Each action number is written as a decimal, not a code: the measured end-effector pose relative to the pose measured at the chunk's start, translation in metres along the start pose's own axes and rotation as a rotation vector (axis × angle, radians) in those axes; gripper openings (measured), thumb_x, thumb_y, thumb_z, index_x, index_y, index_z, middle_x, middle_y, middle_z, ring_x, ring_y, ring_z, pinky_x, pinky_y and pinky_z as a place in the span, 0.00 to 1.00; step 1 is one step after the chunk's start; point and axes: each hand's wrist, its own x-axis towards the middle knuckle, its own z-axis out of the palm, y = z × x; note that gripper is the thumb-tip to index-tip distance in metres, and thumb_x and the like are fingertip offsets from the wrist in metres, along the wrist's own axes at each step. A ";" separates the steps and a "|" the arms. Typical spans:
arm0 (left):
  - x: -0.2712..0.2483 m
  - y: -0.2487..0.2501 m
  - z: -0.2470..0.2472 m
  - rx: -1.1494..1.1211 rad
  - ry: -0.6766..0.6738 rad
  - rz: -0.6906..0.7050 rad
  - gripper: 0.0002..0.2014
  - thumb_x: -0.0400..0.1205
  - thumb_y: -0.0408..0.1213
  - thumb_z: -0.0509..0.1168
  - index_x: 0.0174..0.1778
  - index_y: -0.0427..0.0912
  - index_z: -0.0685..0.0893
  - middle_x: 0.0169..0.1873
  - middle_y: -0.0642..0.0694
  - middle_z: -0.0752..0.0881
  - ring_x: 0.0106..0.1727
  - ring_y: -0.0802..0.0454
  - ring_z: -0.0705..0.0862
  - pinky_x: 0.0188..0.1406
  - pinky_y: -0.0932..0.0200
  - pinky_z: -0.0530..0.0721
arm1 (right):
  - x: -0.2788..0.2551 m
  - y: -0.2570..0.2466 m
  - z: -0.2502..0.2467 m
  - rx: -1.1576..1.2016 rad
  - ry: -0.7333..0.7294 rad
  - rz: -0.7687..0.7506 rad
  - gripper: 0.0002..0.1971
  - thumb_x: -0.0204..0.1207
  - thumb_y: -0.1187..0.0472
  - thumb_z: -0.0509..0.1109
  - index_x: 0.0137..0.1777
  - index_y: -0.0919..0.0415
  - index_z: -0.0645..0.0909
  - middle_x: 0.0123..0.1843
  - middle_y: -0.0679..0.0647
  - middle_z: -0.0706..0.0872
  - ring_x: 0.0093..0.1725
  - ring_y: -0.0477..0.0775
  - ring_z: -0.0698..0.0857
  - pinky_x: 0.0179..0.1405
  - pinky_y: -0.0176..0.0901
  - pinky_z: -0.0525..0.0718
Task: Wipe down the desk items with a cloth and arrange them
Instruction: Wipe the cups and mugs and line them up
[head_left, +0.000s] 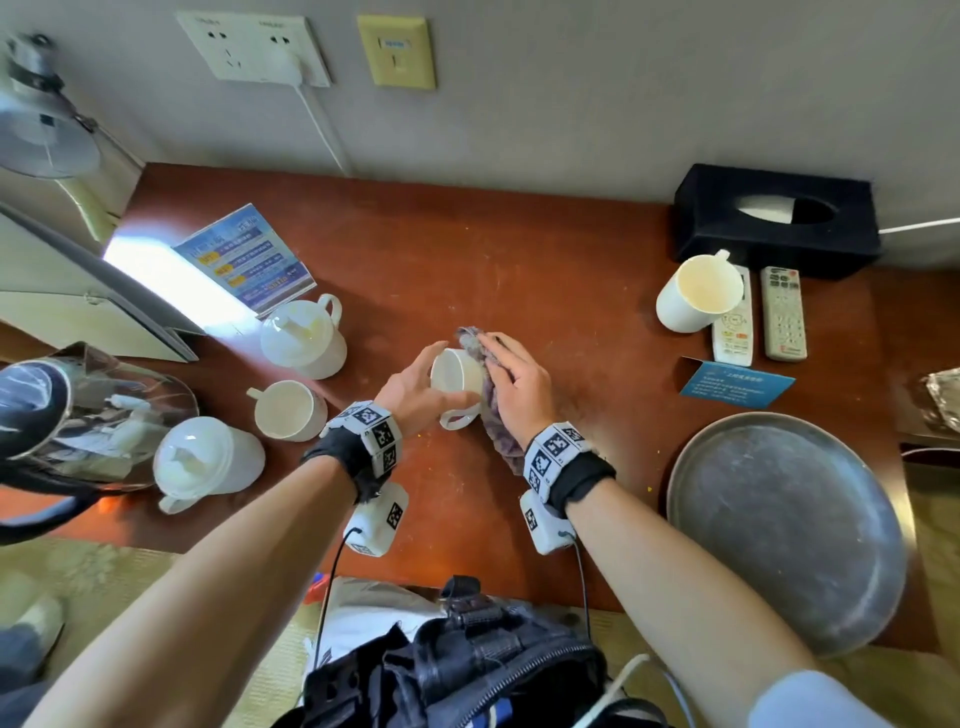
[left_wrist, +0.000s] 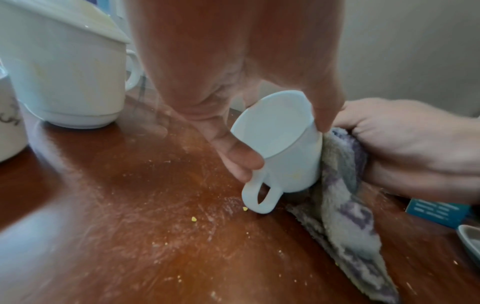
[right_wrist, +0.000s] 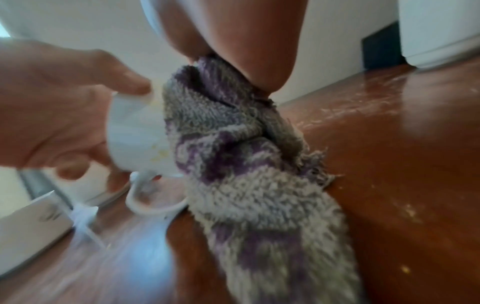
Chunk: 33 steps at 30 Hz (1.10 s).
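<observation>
Meanwhile, left hand (head_left: 415, 389) fingers grip the tilted cup (head_left: 457, 375); right hand (head_left: 514, 384) presses cloth (head_left: 493, 415) against it.

Lighting: daylight from the left; a blown-out glare patch on the desk (head_left: 519, 249) beside the blue leaflet (head_left: 244, 257). Head view: mostly sharp, wide-angle bending at the edges (wall line curves), lamp (head_left: 41, 124) soft. Left wrist view: near hand blurred, dust streaks on the wood legible. Right wrist view: heavy motion blur, cloth (right_wrist: 249, 164) pile sharpest.
</observation>
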 end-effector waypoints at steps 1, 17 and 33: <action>-0.001 0.000 0.000 0.016 -0.003 0.009 0.53 0.62 0.65 0.74 0.83 0.71 0.56 0.66 0.36 0.84 0.58 0.38 0.87 0.51 0.52 0.87 | 0.006 0.001 -0.003 0.004 0.005 0.077 0.18 0.85 0.69 0.63 0.71 0.59 0.83 0.74 0.52 0.81 0.72 0.44 0.77 0.74 0.30 0.68; -0.001 -0.002 0.013 0.027 0.006 -0.020 0.53 0.70 0.61 0.76 0.88 0.56 0.56 0.61 0.37 0.88 0.57 0.43 0.88 0.47 0.60 0.81 | -0.014 -0.005 -0.007 -0.013 -0.006 -0.111 0.18 0.82 0.73 0.65 0.70 0.62 0.83 0.72 0.50 0.82 0.70 0.39 0.77 0.72 0.22 0.68; -0.011 -0.002 0.008 -0.002 0.003 -0.020 0.39 0.65 0.58 0.80 0.70 0.49 0.78 0.49 0.48 0.90 0.42 0.51 0.89 0.38 0.54 0.91 | -0.019 -0.003 -0.005 -0.127 -0.067 -0.225 0.18 0.82 0.71 0.66 0.70 0.60 0.84 0.73 0.54 0.83 0.70 0.53 0.81 0.74 0.38 0.74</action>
